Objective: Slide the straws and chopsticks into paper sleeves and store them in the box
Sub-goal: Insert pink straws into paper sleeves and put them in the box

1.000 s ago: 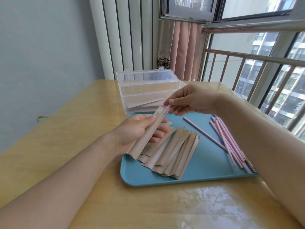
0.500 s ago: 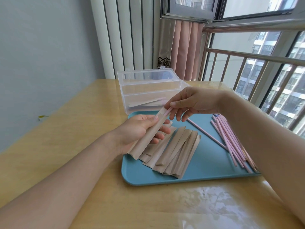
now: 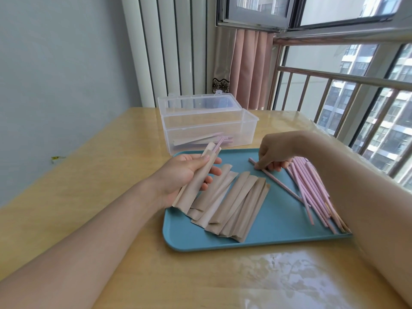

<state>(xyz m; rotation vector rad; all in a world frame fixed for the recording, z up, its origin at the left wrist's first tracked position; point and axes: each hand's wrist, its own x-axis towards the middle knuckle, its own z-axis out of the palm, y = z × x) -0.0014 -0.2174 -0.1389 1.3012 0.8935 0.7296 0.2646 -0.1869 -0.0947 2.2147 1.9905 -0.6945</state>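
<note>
My left hand (image 3: 187, 172) grips a brown paper sleeve (image 3: 196, 179) over the blue tray (image 3: 278, 237); a pink straw tip (image 3: 63, 142) pokes out of its top. My right hand (image 3: 276, 152) reaches down to a single pink straw (image 3: 281, 182) lying apart on the tray, and its fingertips pinch the straw's far end. Several empty sleeves (image 3: 231, 204) are fanned across the tray's middle. A pile of pink straws and chopsticks (image 3: 312, 190) lies along the tray's right side. The clear plastic box (image 3: 207, 128) stands open behind the tray with a few filled sleeves inside.
The tray sits on a wooden table (image 3: 89, 175) with a glossy cover. A wall is at the left, a radiator and curtain (image 3: 247, 68) behind the box, and a window railing (image 3: 356, 85) at the right.
My right hand has let go of the straw in the sleeve and moved right and down to the lone straw on the tray. My left hand still holds the filled sleeve.
</note>
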